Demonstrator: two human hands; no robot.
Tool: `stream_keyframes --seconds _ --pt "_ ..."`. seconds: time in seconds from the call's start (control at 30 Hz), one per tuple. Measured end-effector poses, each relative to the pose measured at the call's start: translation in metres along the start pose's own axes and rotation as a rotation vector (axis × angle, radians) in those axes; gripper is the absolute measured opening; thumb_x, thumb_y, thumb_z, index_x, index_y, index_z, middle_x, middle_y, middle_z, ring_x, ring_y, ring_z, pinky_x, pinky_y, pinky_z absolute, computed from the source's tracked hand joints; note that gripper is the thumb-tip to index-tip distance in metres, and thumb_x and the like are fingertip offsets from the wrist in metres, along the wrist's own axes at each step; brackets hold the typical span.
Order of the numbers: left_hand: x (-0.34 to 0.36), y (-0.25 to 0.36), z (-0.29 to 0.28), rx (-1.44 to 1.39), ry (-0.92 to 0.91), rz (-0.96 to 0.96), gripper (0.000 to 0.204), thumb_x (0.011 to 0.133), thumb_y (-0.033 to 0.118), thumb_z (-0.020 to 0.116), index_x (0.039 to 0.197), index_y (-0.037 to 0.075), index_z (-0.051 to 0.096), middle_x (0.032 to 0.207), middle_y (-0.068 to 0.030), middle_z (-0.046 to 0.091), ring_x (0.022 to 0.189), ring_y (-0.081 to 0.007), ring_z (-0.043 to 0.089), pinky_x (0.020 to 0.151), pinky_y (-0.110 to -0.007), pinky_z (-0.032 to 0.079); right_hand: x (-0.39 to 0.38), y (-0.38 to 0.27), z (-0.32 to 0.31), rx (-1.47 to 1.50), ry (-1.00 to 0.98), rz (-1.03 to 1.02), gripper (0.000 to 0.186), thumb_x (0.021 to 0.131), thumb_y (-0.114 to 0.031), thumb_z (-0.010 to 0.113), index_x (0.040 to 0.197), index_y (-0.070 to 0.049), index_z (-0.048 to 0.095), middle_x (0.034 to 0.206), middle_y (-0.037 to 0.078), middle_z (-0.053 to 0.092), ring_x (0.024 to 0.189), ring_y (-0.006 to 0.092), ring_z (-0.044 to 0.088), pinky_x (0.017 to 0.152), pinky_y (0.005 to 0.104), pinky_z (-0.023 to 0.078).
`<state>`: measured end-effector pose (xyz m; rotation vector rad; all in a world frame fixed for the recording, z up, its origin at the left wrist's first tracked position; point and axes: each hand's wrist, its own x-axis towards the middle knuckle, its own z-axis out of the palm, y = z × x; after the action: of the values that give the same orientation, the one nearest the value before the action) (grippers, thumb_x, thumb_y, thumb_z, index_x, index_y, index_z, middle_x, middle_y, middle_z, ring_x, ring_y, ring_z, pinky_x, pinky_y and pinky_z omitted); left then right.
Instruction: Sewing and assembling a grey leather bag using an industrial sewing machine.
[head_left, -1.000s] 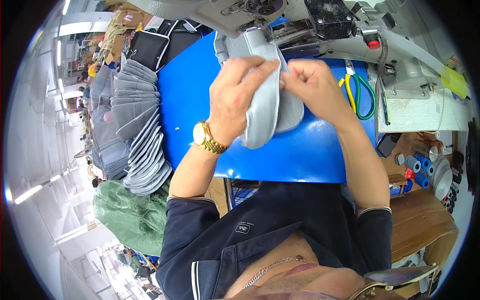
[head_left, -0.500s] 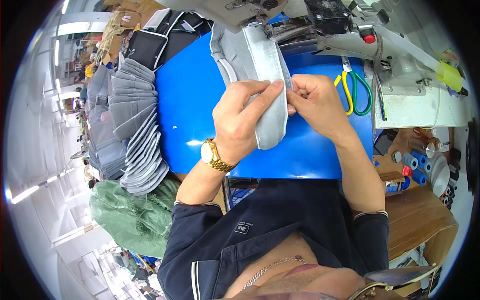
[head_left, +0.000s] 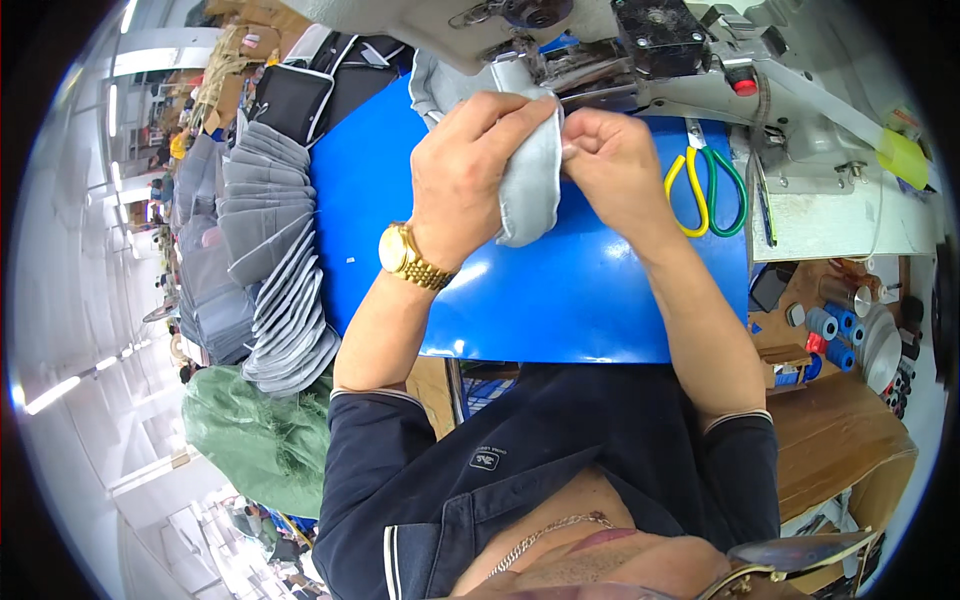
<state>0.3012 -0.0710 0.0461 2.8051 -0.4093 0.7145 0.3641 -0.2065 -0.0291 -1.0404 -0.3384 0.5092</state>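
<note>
One left hand (head_left: pixel 462 170) clamped on grey fabric (head_left: pixel 532 195), one right hand (head_left: pixel 612 165) curled at its edge, fingertip grip unclear

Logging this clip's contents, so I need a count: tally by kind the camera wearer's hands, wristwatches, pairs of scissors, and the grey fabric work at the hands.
Left hand and right hand: 2
Gold wristwatch: 1
Scissors with yellow and green handles: 1
Grey fabric workpiece: 1, counted as one; its layers cannot be told apart
Total: 5

Left fisheye of head-worn pair; looks down from close above onto blue tabletop (head_left: pixel 590 300); straight edges bend near rim.
</note>
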Motion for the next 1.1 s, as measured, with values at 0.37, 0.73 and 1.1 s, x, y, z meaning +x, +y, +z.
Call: stream_keyframes --seconds 0.37,0.73,1.1 --pt "-0.021 0.01 0.001 -0.069 -0.011 -0.019 0.049 0.077 0.03 0.078 0.12 0.009 0.066 0.117 -0.0135 0.065 0.096 -0.0297 0.066 0.08 -0.037 0.053 -0.007 0.036 0.014 0.011 -0.016 -0.096 0.025 0.092 -0.017 0.062 0.079 0.004 0.066 0.063 0.007 0.063 0.06 0.0065 0.054 0.054 0.0277 0.043" --pt "-0.008 0.002 0.003 0.032 0.004 0.029 0.047 0.073 0.02 0.077 0.118 0.009 0.068 0.108 -0.0106 0.064 0.092 -0.0284 0.06 0.077 -0.038 0.05 0.007 0.021 -0.002 -0.129 -0.055 -0.132 0.024 0.091 -0.016 0.062 0.075 0.003 0.064 0.062 0.005 0.063 0.056 0.0076 0.052 0.052 0.026 0.041" --pt "-0.013 0.006 0.006 -0.098 0.069 -0.038 0.041 0.07 0.011 0.075 0.111 0.006 0.07 0.101 -0.0117 0.067 0.089 -0.0282 0.065 0.075 -0.037 0.052 -0.001 -0.003 -0.005 -0.628 -0.071 -0.287 0.023 0.08 -0.015 0.068 0.068 0.003 0.059 0.058 0.017 0.054 0.049 0.0279 0.055 0.048 0.0375 0.04"
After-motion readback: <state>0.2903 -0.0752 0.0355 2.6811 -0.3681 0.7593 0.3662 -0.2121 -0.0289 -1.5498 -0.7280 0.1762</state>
